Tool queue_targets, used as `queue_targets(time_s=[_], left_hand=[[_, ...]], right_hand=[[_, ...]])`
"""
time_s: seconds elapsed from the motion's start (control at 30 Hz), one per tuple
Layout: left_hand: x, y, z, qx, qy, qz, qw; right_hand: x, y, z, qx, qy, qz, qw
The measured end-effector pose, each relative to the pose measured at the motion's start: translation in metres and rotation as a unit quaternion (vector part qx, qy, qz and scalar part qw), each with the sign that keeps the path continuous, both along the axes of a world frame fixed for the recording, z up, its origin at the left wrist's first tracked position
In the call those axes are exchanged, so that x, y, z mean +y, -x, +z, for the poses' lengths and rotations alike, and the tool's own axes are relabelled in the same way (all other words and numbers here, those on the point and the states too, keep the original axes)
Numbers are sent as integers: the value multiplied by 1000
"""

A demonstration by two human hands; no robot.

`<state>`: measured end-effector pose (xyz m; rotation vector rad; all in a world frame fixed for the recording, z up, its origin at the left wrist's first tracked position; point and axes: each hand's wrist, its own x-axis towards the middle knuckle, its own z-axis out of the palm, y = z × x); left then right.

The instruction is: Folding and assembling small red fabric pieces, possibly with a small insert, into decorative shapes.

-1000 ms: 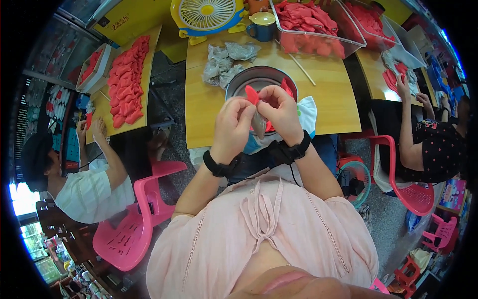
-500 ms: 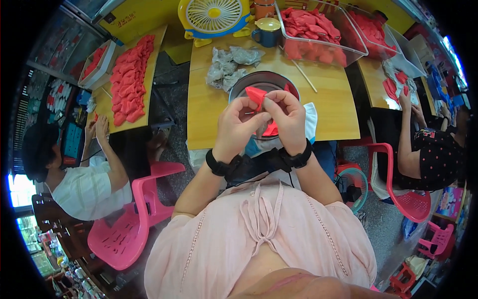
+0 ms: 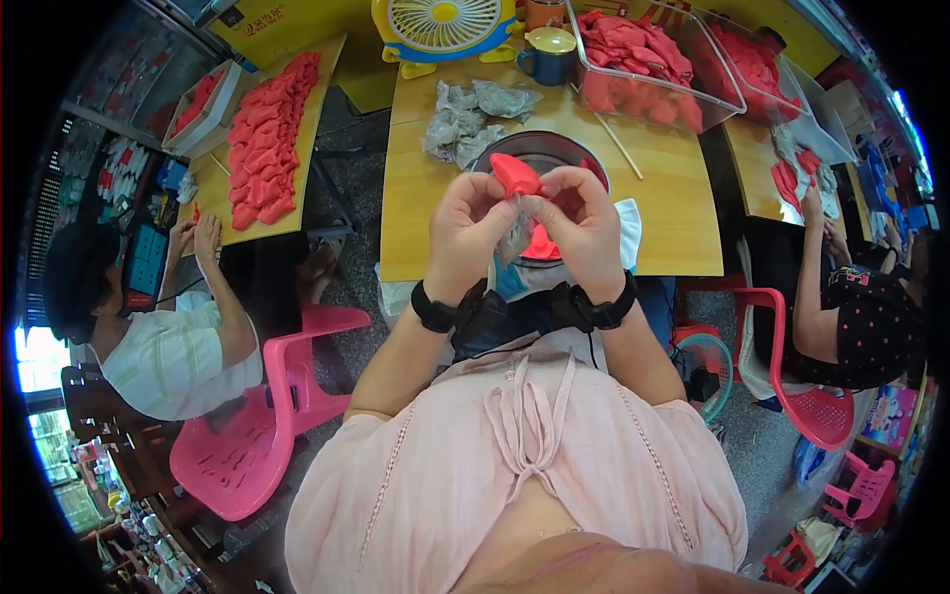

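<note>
**Two hands pinch a red piece above a metal bowl**

At far left, a seated person in a white top point(image 3: 168, 361) leans at a side tabletop point(image 3: 322, 109) lined with a row of red pieces point(image 3: 265, 134), beside a pink plastic chair point(image 3: 262, 436). At centre, the left hand point(image 3: 465, 233) is closed, fingertips gripping the small red piece point(image 3: 516, 175) held up over a round metal bowl point(image 3: 539, 150) on the wooden tabletop point(image 3: 416, 233). The right hand point(image 3: 584, 228) is closed too, pinching the same red piece from the other side, with a bit of clear film between the palms. Both wrists wear black bands. Crumpled clear bags point(image 3: 465, 119) lie just left of the bowl; behind stand a yellow fan point(image 3: 445, 25), a mug point(image 3: 549, 54) and a clear bin of red pieces point(image 3: 643, 59). At far right, another person in a dotted dark top point(image 3: 871, 327) sits on a pink chair point(image 3: 807, 406).
</note>
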<state>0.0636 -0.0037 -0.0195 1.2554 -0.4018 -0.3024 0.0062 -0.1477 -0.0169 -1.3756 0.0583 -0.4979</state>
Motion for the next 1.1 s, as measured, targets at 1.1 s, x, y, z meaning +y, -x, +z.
queue_targets(time_s=[1.1], left_hand=[[12,-8,-5,-6,-29,-54,998]], right_hand=[[7,3,-1,47,134,-23,990]])
